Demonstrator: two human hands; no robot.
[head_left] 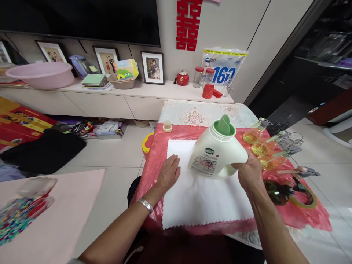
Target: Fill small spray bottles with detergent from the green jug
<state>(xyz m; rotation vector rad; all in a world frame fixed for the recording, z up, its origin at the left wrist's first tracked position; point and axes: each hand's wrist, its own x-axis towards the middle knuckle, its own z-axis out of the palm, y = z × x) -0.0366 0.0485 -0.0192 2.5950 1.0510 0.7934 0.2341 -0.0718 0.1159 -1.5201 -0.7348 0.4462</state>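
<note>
From the head camera, the right hand (pixel 249 172) wraps its fingers around the handle side of a white detergent bottle (pixel 217 154), holding it tilted above a white cloth (pixel 203 200), with the green spout (pixel 224 125) up and away from the fingers. The left hand (pixel 169 173) lies flat, fingers spread open, on the cloth's left edge, just left of the bottle and apart from it. Small glass bottles of yellow liquid (pixel 254 136) stand just beyond the right fingers.

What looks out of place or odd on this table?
The white jug is open, its green spout bare; a small cap sits apart at the red cover's far left edge. The right hand holds the jug tilted.
</note>
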